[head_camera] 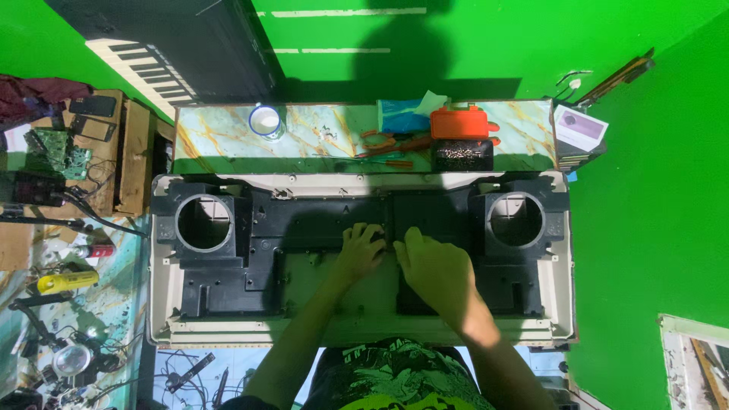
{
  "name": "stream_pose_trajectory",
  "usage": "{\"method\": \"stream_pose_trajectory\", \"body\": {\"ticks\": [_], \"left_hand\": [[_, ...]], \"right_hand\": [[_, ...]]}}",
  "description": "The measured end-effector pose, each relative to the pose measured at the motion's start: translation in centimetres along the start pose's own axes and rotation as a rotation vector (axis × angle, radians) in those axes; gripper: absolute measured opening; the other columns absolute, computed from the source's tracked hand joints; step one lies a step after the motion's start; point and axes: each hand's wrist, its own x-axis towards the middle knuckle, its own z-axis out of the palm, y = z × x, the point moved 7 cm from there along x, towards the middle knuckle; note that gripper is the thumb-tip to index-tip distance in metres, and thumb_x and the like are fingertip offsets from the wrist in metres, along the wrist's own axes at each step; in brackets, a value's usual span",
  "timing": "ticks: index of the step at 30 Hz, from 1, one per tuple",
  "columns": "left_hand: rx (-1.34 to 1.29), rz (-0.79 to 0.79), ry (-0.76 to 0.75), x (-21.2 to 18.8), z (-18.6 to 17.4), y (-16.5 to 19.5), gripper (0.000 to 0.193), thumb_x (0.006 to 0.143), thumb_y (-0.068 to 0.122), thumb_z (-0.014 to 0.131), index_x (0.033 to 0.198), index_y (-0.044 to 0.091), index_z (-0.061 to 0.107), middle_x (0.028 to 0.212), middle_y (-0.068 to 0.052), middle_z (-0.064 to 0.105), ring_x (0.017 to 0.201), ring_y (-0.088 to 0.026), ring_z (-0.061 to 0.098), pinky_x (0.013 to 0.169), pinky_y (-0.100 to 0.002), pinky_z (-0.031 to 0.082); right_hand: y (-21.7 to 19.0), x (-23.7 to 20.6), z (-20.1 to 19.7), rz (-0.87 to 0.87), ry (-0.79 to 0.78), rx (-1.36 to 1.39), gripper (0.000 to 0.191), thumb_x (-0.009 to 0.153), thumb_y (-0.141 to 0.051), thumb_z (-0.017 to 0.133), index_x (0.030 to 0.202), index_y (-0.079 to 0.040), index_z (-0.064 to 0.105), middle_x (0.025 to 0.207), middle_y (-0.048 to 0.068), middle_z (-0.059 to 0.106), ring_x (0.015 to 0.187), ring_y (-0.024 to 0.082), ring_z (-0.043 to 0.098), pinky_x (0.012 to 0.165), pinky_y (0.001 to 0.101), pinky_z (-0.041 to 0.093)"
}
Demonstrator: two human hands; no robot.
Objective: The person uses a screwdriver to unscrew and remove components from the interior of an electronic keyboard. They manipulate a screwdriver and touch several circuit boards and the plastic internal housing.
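Observation:
A wide cream casing (161, 304) lies flat in front of me with a black plastic inner frame (304, 220) inside it. The frame has a round speaker opening at the left (203, 222) and another at the right (515, 219). My left hand (360, 249) rests on the middle of the frame, fingers spread against the black plastic. Beside it my right hand (436, 267) lies palm down, fingers curled toward the frame's centre seam. Neither hand visibly holds a tool.
Behind the casing runs a marble-patterned shelf (220, 137) with a white round tub (265, 120), an orange case (459, 122) over a box of screws (461, 155), red-handled tools (391, 144) and a blue packet (402, 115). Cluttered electronics and a yellow tool (67, 282) lie left.

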Motion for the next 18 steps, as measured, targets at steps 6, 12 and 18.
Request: {"method": "stream_pose_trajectory", "body": {"ticks": [6,12,18], "left_hand": [[-0.038,-0.025,-0.005,0.3,0.0,0.1,0.024,0.079,0.023,0.082,0.099,0.012,0.075,0.131,-0.008,0.056,0.123,-0.034,0.045,0.098,-0.057,0.034],[-0.007,-0.023,0.031,0.0,-0.4,0.3,0.017,0.076,0.021,0.08,0.092,0.016,0.075,0.131,-0.005,0.057,0.126,-0.033,0.046,0.101,-0.057,0.035],[-0.036,-0.016,0.038,0.0,-0.7,0.3,0.022,0.078,0.024,0.082,0.095,0.013,0.074,0.131,-0.006,0.056,0.125,-0.033,0.045,0.101,-0.058,0.034]], "right_hand": [[-0.5,-0.3,1.3,-0.002,-0.184,-0.056,0.037,0.104,-0.037,0.058,0.08,-0.009,0.059,0.048,0.006,0.06,0.039,0.022,0.064,0.034,0.0343,0.046],[-1.5,-0.3,1.9,-0.021,-0.124,0.083,0.03,0.101,-0.033,0.058,0.086,-0.007,0.059,0.059,0.009,0.065,0.045,0.026,0.066,0.037,0.0358,0.048],[-1.3,-0.5,2.7,-0.05,-0.14,0.052,0.025,0.1,-0.03,0.059,0.09,-0.007,0.06,0.062,0.008,0.064,0.048,0.023,0.067,0.038,0.034,0.049]]}}
